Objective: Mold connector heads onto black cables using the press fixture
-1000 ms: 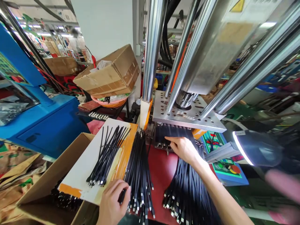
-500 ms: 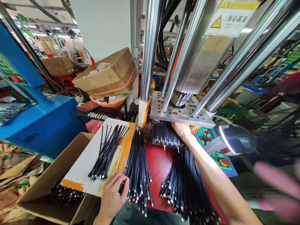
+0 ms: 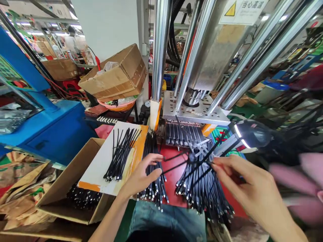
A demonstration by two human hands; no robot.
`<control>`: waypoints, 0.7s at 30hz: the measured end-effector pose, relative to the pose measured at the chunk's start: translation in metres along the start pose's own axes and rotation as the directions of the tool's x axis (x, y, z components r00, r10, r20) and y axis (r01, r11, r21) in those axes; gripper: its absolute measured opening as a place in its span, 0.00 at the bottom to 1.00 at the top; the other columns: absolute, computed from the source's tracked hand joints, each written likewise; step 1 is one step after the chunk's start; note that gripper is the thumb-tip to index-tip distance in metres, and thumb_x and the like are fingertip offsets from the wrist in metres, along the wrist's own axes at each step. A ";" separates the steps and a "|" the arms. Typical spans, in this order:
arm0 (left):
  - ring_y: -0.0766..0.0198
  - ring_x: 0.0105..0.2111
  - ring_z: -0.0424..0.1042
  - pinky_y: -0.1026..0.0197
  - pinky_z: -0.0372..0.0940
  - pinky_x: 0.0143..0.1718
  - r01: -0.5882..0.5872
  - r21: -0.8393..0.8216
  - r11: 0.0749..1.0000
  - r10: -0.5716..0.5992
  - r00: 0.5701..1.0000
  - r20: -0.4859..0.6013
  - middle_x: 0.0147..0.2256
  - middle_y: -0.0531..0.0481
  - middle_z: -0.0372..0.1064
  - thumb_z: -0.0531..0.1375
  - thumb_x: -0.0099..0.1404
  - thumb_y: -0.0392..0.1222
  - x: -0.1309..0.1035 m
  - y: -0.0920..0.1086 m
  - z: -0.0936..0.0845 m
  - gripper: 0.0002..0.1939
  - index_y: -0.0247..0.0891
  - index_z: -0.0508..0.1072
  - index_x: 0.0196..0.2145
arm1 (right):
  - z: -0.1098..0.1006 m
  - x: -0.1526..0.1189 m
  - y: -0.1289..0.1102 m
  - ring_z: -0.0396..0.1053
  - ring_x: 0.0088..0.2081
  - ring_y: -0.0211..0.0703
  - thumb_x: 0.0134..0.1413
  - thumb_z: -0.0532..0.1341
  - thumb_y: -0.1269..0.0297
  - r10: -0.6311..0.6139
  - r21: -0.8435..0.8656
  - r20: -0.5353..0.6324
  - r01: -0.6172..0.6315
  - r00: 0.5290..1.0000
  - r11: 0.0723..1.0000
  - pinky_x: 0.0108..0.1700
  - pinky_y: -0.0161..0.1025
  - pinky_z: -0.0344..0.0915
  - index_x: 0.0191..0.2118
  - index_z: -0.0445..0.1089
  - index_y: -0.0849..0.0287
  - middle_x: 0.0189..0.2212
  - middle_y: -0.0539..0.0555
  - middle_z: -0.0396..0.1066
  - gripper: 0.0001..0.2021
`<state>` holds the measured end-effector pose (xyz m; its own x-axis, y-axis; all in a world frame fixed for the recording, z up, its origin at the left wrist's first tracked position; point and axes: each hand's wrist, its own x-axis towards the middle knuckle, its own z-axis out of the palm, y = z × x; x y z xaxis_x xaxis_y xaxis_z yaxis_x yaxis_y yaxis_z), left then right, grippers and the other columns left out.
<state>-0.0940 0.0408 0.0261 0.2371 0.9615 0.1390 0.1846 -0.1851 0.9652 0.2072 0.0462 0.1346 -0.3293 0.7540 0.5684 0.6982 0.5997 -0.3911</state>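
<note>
My right hand point(image 3: 248, 181) is closed, fingertips pinched on a blurred spray of black cables point(image 3: 207, 161) above the red table. Facing it, my left hand point(image 3: 143, 176) has its thumb and fingers apart, with the far ends of some of these cables close to its fingertips. A thick bundle of black cables with metal plugs point(image 3: 212, 191) hangs over the table edge below my right hand. Another cable bundle point(image 3: 151, 188) lies behind my left hand. Under the press plate point(image 3: 191, 112), a row of cables sits in the mould point(image 3: 184, 134).
Left of the press, a white board point(image 3: 97, 168) bears more cables. An open carton point(image 3: 93, 148) with cable ends inside stands below it. Steel columns point(image 3: 161, 50) rise from the press. A lamp point(image 3: 252, 134) stands at right, beside another person's blurred pink sleeve or hand point(image 3: 295, 178).
My right hand has come out from under the press plate, towards me, with cables in its fingers. My left hand has moved right and opened towards them. The camera view has shifted slightly.
</note>
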 end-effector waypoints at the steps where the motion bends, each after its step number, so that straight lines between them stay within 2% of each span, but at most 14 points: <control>1: 0.47 0.57 0.76 0.46 0.69 0.62 0.026 -0.110 0.994 -0.009 0.988 0.153 0.58 0.34 0.75 0.60 0.72 0.69 0.003 0.000 0.011 0.36 0.37 0.75 0.61 | 0.002 -0.005 -0.004 0.63 0.20 0.37 0.73 0.60 0.56 0.001 0.029 0.043 -0.002 0.999 1.000 0.24 0.34 0.62 0.38 0.77 0.53 0.21 0.45 0.62 0.12; 3: 0.46 0.57 0.76 0.45 0.69 0.61 0.117 -0.290 0.950 0.006 0.921 0.390 0.58 0.34 0.75 0.58 0.67 0.78 0.001 -0.005 0.037 0.45 0.35 0.74 0.62 | 0.010 -0.018 -0.011 0.64 0.21 0.37 0.73 0.60 0.60 0.011 0.073 0.111 -0.020 0.994 0.997 0.24 0.32 0.63 0.38 0.76 0.53 0.22 0.45 0.63 0.10; 4: 0.46 0.57 0.75 0.45 0.69 0.61 0.154 -0.347 0.925 0.013 0.901 0.434 0.58 0.35 0.75 0.59 0.65 0.80 -0.003 -0.008 0.051 0.48 0.35 0.74 0.62 | 0.015 -0.024 -0.013 0.65 0.21 0.36 0.73 0.60 0.61 0.021 0.088 0.132 -0.033 0.991 0.996 0.24 0.32 0.63 0.38 0.76 0.53 0.22 0.45 0.64 0.10; 6: 0.45 0.58 0.73 0.45 0.68 0.62 0.182 -0.396 0.900 -0.003 0.910 0.414 0.58 0.36 0.74 0.59 0.63 0.81 -0.014 -0.014 0.074 0.49 0.35 0.74 0.62 | 0.023 -0.036 -0.015 0.64 0.21 0.36 0.73 0.60 0.62 0.046 0.105 0.160 -0.063 0.986 0.993 0.24 0.31 0.63 0.39 0.76 0.54 0.23 0.45 0.63 0.10; 8: 0.44 0.58 0.72 0.44 0.66 0.63 0.163 -0.350 0.922 -0.028 0.932 0.361 0.56 0.36 0.75 0.58 0.65 0.81 -0.024 -0.018 0.089 0.47 0.35 0.78 0.59 | 0.027 -0.044 -0.016 0.63 0.20 0.36 0.73 0.59 0.63 0.071 0.112 0.186 -0.093 0.980 0.989 0.23 0.31 0.62 0.38 0.76 0.54 0.22 0.44 0.63 0.10; 12: 0.44 0.54 0.74 0.45 0.68 0.61 0.071 -0.171 0.983 -0.009 0.941 0.339 0.51 0.37 0.78 0.56 0.69 0.76 -0.030 -0.019 0.099 0.40 0.36 0.84 0.50 | 0.027 -0.053 -0.016 0.64 0.22 0.37 0.72 0.59 0.63 0.132 0.146 0.221 -0.166 0.966 0.975 0.24 0.31 0.63 0.37 0.75 0.54 0.23 0.46 0.63 0.10; 14: 0.46 0.51 0.76 0.46 0.70 0.57 0.083 -0.209 0.975 -0.004 0.936 0.352 0.52 0.37 0.79 0.59 0.68 0.76 -0.028 -0.019 0.103 0.40 0.36 0.82 0.54 | 0.025 -0.055 -0.016 0.64 0.22 0.37 0.71 0.60 0.65 0.147 0.172 0.231 -0.189 0.962 0.967 0.24 0.31 0.63 0.37 0.75 0.54 0.24 0.46 0.64 0.09; 16: 0.47 0.50 0.77 0.46 0.70 0.58 0.136 -0.327 0.935 0.005 0.918 0.398 0.54 0.37 0.78 0.62 0.65 0.77 -0.025 -0.021 0.108 0.43 0.36 0.78 0.60 | 0.022 -0.057 -0.016 0.64 0.23 0.36 0.71 0.60 0.66 0.147 0.189 0.220 -0.190 0.964 0.963 0.25 0.31 0.63 0.38 0.75 0.54 0.24 0.46 0.64 0.08; 18: 0.47 0.51 0.77 0.44 0.68 0.60 0.208 -0.441 0.873 0.035 0.875 0.483 0.53 0.36 0.78 0.65 0.61 0.78 -0.023 -0.022 0.113 0.46 0.35 0.76 0.60 | 0.021 -0.059 -0.018 0.64 0.23 0.36 0.71 0.60 0.67 0.146 0.199 0.195 -0.185 0.970 0.963 0.26 0.30 0.63 0.40 0.76 0.54 0.25 0.45 0.63 0.07; 21: 0.49 0.45 0.80 0.47 0.70 0.56 0.327 -0.513 0.793 0.110 0.753 0.649 0.43 0.40 0.80 0.64 0.61 0.79 -0.026 -0.017 0.120 0.43 0.36 0.79 0.52 | 0.022 -0.061 -0.023 0.65 0.24 0.35 0.72 0.60 0.67 0.160 0.216 0.191 -0.201 0.968 0.956 0.27 0.31 0.63 0.40 0.75 0.55 0.25 0.45 0.63 0.07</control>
<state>0.0112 -0.0053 -0.0208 0.8179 0.5715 0.0666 -0.2654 0.2720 0.9250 0.1973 -0.0074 0.0930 -0.3284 0.8776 0.3492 0.5962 0.4794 -0.6440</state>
